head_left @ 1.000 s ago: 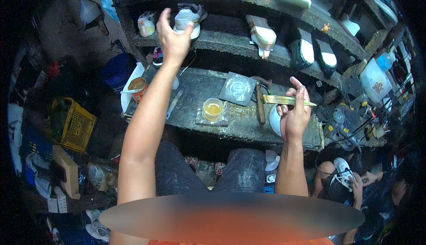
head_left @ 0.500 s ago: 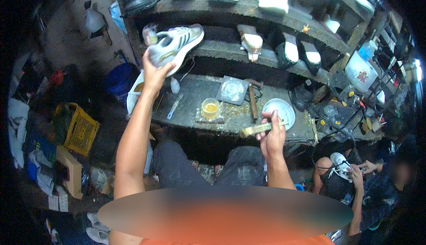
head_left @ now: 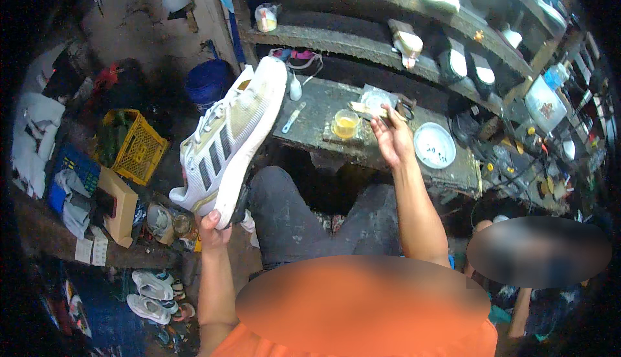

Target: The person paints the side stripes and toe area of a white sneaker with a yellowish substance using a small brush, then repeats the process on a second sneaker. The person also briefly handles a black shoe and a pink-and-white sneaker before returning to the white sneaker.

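Honestly, your easiest lane is just left of the cup (head_left: 346, 124): bare desk (head_left: 317, 101) between it and the small blue tool (head_left: 294, 117). Farther left, the white shoe (head_left: 242, 130) hogs the space. The right hand (head_left: 392, 140) and brush (head_left: 359, 107) crowd the cup's right, bowl (head_left: 434, 145) beyond. Shelf (head_left: 336, 47) walls off behind.

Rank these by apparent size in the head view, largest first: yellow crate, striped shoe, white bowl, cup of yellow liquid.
1. Striped shoe, held in left hand
2. Yellow crate
3. White bowl
4. Cup of yellow liquid
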`<action>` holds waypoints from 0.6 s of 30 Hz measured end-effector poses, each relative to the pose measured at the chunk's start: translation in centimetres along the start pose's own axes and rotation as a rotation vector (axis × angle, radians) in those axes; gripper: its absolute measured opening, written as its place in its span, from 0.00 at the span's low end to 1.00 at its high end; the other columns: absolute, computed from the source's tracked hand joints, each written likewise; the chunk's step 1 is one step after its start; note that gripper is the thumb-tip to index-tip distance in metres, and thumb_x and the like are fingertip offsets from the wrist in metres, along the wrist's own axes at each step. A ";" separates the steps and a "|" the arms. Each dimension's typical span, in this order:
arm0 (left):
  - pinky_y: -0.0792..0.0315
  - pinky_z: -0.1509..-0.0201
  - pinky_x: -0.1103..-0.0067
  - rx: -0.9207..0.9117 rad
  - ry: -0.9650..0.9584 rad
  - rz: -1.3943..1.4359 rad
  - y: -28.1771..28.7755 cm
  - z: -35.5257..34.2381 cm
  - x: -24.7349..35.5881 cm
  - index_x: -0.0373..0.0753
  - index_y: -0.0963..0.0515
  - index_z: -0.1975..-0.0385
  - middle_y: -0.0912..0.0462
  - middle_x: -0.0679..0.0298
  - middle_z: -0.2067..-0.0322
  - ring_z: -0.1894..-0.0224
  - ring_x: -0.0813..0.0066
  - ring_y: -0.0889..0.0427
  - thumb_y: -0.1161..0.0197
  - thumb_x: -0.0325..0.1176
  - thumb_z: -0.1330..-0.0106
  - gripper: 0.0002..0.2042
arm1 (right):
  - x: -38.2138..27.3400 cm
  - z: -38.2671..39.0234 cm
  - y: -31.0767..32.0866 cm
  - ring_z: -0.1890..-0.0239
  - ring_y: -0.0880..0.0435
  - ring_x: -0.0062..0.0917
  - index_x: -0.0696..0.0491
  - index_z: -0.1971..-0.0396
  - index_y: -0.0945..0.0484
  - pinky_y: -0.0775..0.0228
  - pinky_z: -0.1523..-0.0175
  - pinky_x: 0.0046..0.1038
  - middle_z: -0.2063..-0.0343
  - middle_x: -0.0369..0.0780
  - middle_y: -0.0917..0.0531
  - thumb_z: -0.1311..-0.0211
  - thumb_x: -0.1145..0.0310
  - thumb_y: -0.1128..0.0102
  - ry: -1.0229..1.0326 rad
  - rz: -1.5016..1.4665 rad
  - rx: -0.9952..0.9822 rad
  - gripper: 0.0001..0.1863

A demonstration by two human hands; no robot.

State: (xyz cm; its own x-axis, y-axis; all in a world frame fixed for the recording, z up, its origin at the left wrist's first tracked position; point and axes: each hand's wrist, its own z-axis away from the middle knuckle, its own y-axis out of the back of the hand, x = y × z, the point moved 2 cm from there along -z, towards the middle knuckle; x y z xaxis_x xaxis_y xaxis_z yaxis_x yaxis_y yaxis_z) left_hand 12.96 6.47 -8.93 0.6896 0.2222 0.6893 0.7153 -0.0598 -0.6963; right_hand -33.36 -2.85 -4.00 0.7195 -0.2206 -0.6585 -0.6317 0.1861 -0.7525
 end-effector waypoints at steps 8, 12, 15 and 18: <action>0.28 0.35 0.66 0.039 0.025 -0.024 3.1 3.6 -0.8 0.28 0.23 0.49 0.17 0.53 0.49 0.44 0.60 0.18 0.37 0.36 0.44 0.24 | 1.8 -2.6 1.4 0.74 0.32 0.15 0.49 0.57 0.19 0.38 0.71 0.19 0.67 0.30 0.21 0.36 0.64 0.31 -0.092 0.358 0.235 0.11; 0.17 0.58 0.74 0.007 0.148 -0.005 5.1 4.7 -2.5 0.28 0.23 0.49 0.13 0.56 0.61 0.62 0.66 0.12 0.37 0.37 0.46 0.25 | 3.4 -3.8 1.4 0.75 0.32 0.14 0.50 0.59 0.18 0.39 0.75 0.19 0.68 0.31 0.20 0.37 0.65 0.30 -0.083 0.466 0.274 0.10; 0.15 0.62 0.75 0.029 0.191 -0.023 6.5 5.5 -3.5 0.27 0.24 0.47 0.13 0.56 0.61 0.64 0.67 0.11 0.37 0.38 0.47 0.28 | 4.4 -5.0 3.0 0.76 0.30 0.14 0.52 0.60 0.17 0.39 0.77 0.20 0.67 0.33 0.18 0.40 0.66 0.28 -0.094 0.530 0.301 0.11; 0.19 0.47 0.70 -0.014 0.177 -0.036 6.7 6.2 -3.9 0.30 0.36 0.35 0.23 0.53 0.42 0.48 0.61 0.17 0.34 0.35 0.49 0.38 | 4.4 -5.6 5.2 0.73 0.27 0.15 0.53 0.57 0.19 0.38 0.77 0.21 0.68 0.34 0.18 0.41 0.65 0.27 -0.039 0.631 0.329 0.14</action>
State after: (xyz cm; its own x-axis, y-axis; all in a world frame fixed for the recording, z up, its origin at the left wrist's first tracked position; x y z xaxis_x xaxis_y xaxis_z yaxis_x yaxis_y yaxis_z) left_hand 14.39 11.23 -17.55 0.6721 0.0497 0.7388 0.7403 -0.0692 -0.6688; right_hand -35.13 -8.21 -10.75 0.2593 0.0581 -0.9640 -0.8155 0.5479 -0.1864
